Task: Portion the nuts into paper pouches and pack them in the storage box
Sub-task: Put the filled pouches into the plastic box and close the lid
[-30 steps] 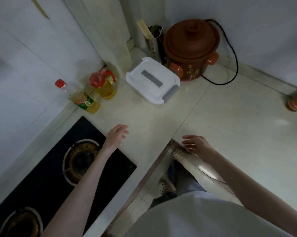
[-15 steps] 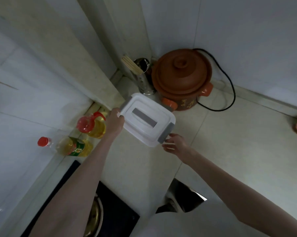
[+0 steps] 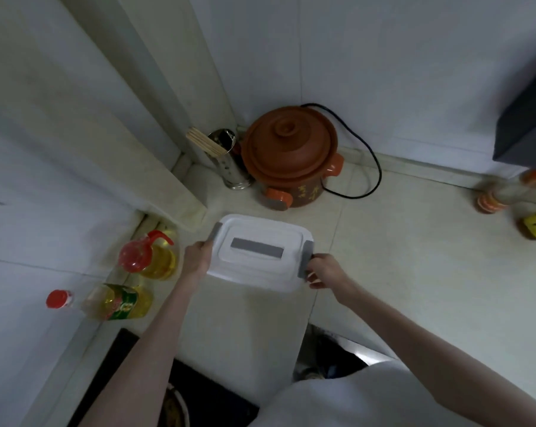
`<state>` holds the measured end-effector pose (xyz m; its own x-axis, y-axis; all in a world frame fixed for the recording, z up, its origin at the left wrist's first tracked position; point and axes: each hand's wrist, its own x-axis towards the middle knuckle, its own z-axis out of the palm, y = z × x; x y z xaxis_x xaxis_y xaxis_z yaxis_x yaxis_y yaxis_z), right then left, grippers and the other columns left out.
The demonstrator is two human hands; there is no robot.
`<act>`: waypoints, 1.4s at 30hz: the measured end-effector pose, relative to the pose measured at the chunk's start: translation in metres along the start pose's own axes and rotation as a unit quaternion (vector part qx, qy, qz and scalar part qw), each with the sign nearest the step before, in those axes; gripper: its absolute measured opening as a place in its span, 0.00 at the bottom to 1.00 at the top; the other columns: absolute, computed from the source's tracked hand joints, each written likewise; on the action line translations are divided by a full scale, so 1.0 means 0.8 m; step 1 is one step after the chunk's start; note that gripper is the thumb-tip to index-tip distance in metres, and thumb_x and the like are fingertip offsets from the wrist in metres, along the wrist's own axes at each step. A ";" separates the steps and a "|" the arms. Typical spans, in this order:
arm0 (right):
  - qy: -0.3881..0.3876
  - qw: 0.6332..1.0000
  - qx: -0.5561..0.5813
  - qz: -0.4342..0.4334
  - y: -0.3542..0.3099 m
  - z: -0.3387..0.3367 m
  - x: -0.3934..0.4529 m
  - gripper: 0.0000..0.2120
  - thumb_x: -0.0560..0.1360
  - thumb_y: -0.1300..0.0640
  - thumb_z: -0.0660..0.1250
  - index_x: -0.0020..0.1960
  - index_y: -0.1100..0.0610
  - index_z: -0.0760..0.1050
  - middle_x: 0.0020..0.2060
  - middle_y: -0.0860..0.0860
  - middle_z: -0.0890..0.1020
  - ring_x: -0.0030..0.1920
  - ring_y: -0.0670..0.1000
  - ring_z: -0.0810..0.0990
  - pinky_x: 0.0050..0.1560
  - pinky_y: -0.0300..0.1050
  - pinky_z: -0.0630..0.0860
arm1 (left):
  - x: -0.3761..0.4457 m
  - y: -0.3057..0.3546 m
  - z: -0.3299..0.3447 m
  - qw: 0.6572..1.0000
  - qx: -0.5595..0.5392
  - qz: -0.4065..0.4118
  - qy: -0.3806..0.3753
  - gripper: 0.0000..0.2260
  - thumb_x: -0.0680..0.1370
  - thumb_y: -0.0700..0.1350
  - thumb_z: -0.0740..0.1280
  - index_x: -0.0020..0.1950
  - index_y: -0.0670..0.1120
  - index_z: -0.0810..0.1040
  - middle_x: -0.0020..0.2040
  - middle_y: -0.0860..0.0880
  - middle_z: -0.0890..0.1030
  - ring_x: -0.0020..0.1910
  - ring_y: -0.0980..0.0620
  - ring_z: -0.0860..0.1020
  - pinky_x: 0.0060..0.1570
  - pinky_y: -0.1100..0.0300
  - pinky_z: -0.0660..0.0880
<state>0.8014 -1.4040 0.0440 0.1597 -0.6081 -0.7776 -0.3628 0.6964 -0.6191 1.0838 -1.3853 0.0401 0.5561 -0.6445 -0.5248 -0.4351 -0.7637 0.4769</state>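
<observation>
One lidded box (image 3: 257, 251) sat on the counter (image 3: 414, 257) before one brown pot (image 3: 291, 155). The left hand (image 3: 195, 260) and right hand (image 3: 325, 271) each clamped one end. Two oil bottles (image 3: 149, 257) stood left.

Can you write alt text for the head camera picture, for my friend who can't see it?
Two bare hands, left hand and right hand, grip the grey end clips of a closed white storage box on a pale kitchen counter. Behind it stands a brown clay cooker; two oil bottles sit to its left.
</observation>
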 end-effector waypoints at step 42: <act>0.552 0.830 -0.082 -0.008 0.425 -0.406 -0.448 0.14 0.84 0.54 0.47 0.53 0.61 0.68 0.53 0.63 0.77 0.51 0.63 0.77 0.46 0.50 0.71 | -0.575 0.203 0.409 0.848 0.108 0.489 -0.176 0.21 0.84 0.54 0.49 0.59 0.44 0.76 0.56 0.37 0.81 0.54 0.39 0.78 0.46 0.55 0.67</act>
<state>0.3231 -1.0733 0.1478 -0.7390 -0.6591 -0.1395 -0.5039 0.6782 -0.5348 0.5254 -1.2251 0.1284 -0.3734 -0.9156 -0.1493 -0.7075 0.1769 0.6843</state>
